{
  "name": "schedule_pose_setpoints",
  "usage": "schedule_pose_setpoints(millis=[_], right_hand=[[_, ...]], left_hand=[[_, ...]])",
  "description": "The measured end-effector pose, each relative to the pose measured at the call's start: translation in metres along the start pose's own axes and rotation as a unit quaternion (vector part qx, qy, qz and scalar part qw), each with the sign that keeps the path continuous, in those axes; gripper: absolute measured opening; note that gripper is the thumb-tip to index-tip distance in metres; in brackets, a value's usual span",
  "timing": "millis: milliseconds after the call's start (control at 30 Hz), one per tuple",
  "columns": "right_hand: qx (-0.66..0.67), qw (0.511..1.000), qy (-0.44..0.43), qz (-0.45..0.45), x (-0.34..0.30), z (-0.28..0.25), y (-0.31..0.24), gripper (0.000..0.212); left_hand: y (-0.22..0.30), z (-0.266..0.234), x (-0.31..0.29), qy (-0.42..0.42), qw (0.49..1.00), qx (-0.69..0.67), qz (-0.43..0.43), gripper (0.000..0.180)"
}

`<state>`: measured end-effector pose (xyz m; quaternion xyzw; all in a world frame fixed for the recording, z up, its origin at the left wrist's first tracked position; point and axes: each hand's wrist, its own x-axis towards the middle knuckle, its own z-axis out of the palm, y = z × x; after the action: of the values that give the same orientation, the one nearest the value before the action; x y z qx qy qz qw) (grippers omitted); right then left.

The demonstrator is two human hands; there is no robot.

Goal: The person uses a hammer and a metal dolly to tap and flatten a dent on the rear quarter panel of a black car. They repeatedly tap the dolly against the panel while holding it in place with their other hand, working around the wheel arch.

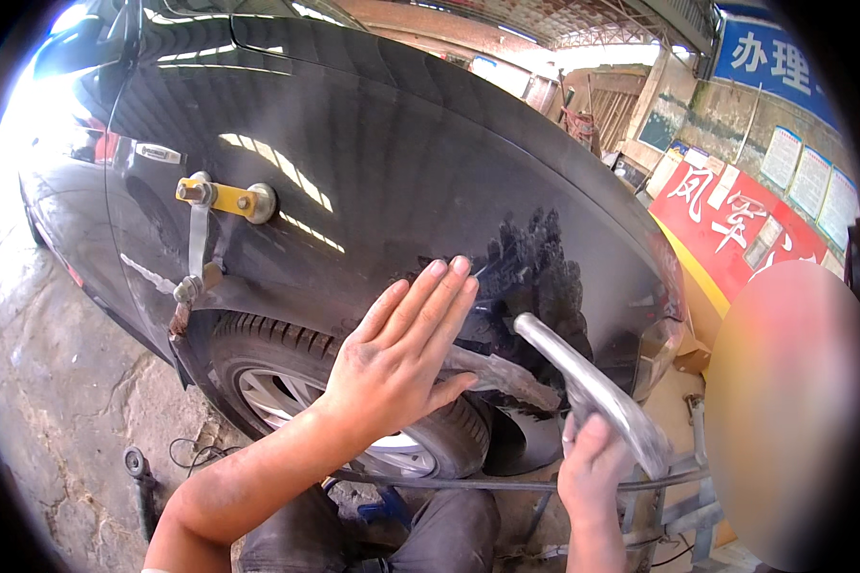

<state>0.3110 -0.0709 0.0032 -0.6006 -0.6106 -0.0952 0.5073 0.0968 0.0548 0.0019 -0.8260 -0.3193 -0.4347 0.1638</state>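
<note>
Biggest thing in front of you: the dark car body panel [382, 143], curving over the wheel [258, 382], your landmark here. Panel reads as stiff sheet metal, glossy, probably slick under a palm and easy to scratch or dent; fixed to the car, so nothing to lift, just lay a flat hand on it above the wheel. Up and right of the wheel, a dark smeared patch [549, 272] breaks the shine and likely feels rougher. Your left hand [401, 349] is flat above the wheel, fingers straight and side by side, thumb apart, holding nothing; can't tell if the palm touches the panel. Right of the wheel, a long silvery metal tool [578, 363] slants, rounded end up toward the patch. Likely rigid, fairly heavy, smooth enough to slip; best held low, clear of that end. Your right hand [592, 468], right of the wheel, is curled round its lower part; exact finger placement is partly hidden. Up-left of the wheel, a yellow bolted bracket [225, 198] sits against the panel. Smallest: farther right of the wheel, what looks like a cardboard carton [677, 347], contents not visible.
</note>
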Motion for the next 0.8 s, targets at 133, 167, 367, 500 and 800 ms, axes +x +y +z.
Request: schedule_pose_setpoints(millis=[133, 167, 367, 500, 800], right_hand=[[0.024, 0.999, -0.007, 0.023, 0.009, 0.001, 0.0, 0.026], [0.025, 1.0, -0.003, 0.013, 0.008, 0.0, 0.0, 0.026], [0.057, 0.993, -0.062, 0.087, 0.009, -0.01, 0.009, 0.048], [0.166, 0.975, -0.017, 0.146, 0.0, -0.012, -0.001, 0.045], [0.061, 0.998, 0.016, -0.011, -0.011, -0.013, 0.004, 0.042]], left_hand=[[0.002, 0.0, 0.001, -0.007, 1.0, 0.008, -0.002, 0.085], [0.002, -0.001, 0.001, -0.006, 1.0, 0.007, -0.002, 0.085], [0.008, -0.001, 0.013, -0.013, 1.0, 0.004, 0.002, 0.091], [0.028, 0.01, 0.028, -0.014, 1.0, -0.007, 0.02, 0.092], [0.057, 0.033, -0.009, -0.084, 0.988, 0.009, 0.128, 0.081]])
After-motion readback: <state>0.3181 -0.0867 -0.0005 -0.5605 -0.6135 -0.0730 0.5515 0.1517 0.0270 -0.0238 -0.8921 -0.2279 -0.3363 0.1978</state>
